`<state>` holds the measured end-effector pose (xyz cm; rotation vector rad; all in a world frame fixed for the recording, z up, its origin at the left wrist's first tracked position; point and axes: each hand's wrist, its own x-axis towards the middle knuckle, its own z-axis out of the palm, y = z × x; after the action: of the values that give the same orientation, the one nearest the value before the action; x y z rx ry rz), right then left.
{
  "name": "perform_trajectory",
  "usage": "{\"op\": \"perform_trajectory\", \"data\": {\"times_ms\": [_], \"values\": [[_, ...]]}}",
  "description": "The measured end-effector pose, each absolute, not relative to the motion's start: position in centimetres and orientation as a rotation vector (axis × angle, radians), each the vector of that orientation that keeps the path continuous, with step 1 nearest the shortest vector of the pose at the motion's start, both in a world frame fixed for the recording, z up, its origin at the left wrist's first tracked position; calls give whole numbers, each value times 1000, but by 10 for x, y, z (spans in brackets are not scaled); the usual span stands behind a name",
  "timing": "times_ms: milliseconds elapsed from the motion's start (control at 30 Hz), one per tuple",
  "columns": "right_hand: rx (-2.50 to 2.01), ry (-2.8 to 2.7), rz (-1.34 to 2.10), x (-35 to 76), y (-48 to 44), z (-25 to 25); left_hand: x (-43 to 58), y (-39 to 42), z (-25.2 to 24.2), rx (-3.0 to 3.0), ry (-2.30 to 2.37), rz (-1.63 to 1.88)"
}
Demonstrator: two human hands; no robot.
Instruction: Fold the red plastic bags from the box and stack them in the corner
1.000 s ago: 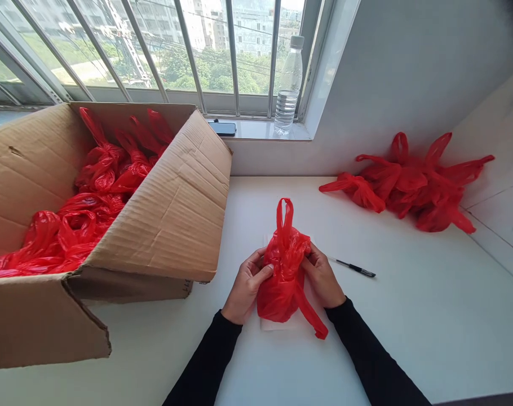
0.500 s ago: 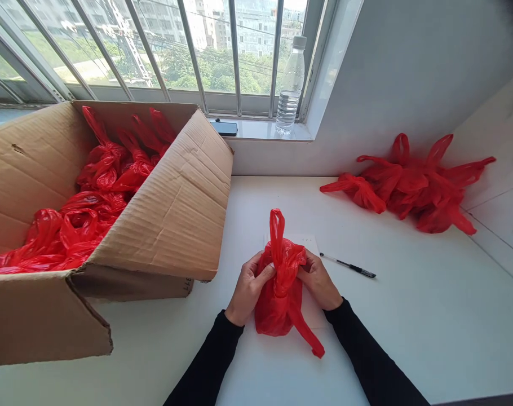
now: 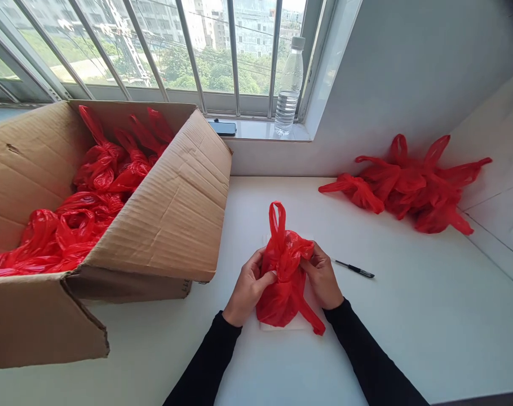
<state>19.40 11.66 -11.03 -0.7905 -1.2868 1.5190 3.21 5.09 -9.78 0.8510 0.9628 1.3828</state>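
Observation:
A knotted red plastic bag (image 3: pixel 282 299) is between my two hands, one handle loop standing up and the other trailing toward the lower right. My left hand (image 3: pixel 248 286) grips its left side, thumb lying across the front near the knot. At the bag's upper right, my right hand (image 3: pixel 323 276) pinches a fold of the plastic. What the bag contains is hidden. Beneath it lies a sheet of white paper (image 3: pixel 267 326), mostly covered. Right of my right hand, a black pen (image 3: pixel 354 268) rests on the white table (image 3: pixel 408 332).
On the left stands an open cardboard box (image 3: pixel 163 214) with several tied red bags (image 3: pixel 100 163) inside. A pile of red bags (image 3: pixel 412 186) sits against the back right wall. The windowsill holds a water bottle (image 3: pixel 287 96) and a phone (image 3: pixel 223 128).
Both hands have lifted the bag slightly away from me, and its trailing handle has moved up with it. My right hand has drawn the fold of plastic a little to the right.

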Motion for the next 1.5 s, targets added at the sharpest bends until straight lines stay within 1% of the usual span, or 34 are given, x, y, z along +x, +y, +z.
{"op": "perform_trajectory", "data": {"times_ms": [433, 833, 933, 1067, 1133, 1333, 1500], "values": [[-777, -1243, 1592, 195, 118, -111, 33, 53, -109, 615, 942, 1419], [-763, -1447, 1676, 197, 116, -103, 32, 51, -99, 805, 964, 1405], [-747, -1354, 1693, 197, 116, -107, 31, 51, -101, 741, 930, 1392], [-717, -1161, 1717, 198, 117, -114, 30, 52, -102, 498, 707, 1384], [-705, -1123, 1732, 197, 117, -115, 30, 52, -103, 461, 685, 1372], [-683, -1114, 1768, 195, 117, -111, 31, 54, -104, 591, 803, 1426], [-718, -1170, 1711, 196, 117, -109, 29, 54, -105, 711, 856, 1392]]}}
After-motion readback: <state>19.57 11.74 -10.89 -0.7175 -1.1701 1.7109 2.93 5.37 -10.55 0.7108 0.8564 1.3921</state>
